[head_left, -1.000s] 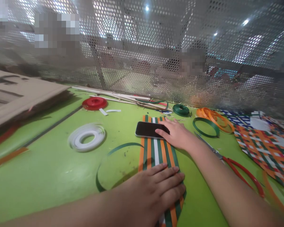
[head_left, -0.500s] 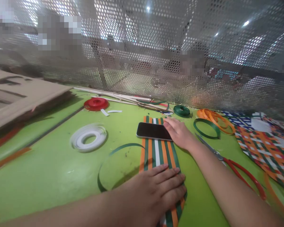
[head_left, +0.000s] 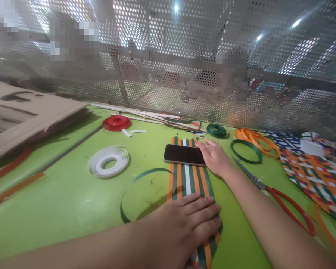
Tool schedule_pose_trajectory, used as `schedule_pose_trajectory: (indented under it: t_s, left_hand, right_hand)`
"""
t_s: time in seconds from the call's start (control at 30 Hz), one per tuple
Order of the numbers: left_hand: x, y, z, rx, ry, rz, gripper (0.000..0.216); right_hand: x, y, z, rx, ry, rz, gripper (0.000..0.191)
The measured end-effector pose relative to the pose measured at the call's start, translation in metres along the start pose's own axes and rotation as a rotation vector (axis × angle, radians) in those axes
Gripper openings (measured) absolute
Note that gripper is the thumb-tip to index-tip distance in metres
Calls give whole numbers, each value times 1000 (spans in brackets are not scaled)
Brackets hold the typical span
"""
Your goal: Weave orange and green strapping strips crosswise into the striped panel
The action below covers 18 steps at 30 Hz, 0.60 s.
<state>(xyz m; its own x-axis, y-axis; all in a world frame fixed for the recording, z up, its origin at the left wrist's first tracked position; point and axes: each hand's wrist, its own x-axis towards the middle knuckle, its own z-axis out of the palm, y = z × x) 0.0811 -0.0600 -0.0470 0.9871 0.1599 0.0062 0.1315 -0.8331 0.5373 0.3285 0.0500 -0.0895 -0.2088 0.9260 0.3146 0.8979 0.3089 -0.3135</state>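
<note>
Parallel orange, green and white strips (head_left: 187,179) lie lengthwise on the green tabletop. My left hand (head_left: 182,224) rests palm down across their near part, fingers stretched out and lying flat. A black-screened smartphone (head_left: 182,154) lies crosswise over the far part of the strips. At its right end is my right hand (head_left: 214,157), laid over that end and touching it, fingers extended past its far edge. A loose green strip (head_left: 145,173) curls up just left of the row, partly behind my left hand. Scissors (head_left: 259,183) with red handles lie beside my right forearm.
Coils of white strip (head_left: 96,164), red strip (head_left: 116,122), green strip (head_left: 216,130) and orange strip (head_left: 245,135) sit around the work. A woven piece (head_left: 310,172) lies at right, cardboard (head_left: 58,108) at left. Thin sticks (head_left: 140,112) lie before a perforated metal screen (head_left: 162,74).
The whole view has shifted slightly, so things appear a little further right. Both hands keep nearly the same places on the strips and the smartphone.
</note>
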Motion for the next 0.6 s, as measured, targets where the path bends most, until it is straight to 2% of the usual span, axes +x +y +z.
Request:
schedule_pose_trajectory:
  t_s: [0.1, 0.2, 0.27, 0.37, 0.47, 0.6]
  left_hand:
    - [0, -4, 5, -3, 63, 32, 70]
    - [-2, 1, 0, 5, 8, -20, 72]
    - [-3, 5, -4, 3, 19, -22, 70]
    - [-4, 8, -7, 0, 45, -18, 69]
    - [-4, 7, -6, -10, 14, -32, 72]
    - [-4, 6, -5, -16, 34, -31, 75]
  right_hand:
    - [-1, -1, 1, -11, -11, -5, 36]
    - [-3, -3, 0, -15, -1, -35, 52]
    - [-4, -7, -3, -15, 11, -83, 63]
    - [-9, -17, -9, -9, 18, -200, 62]
    - [-13, -29, -13, -5, -2, -322, 56]
    - [-16, -38, -12, -13, -36, -405, 52]
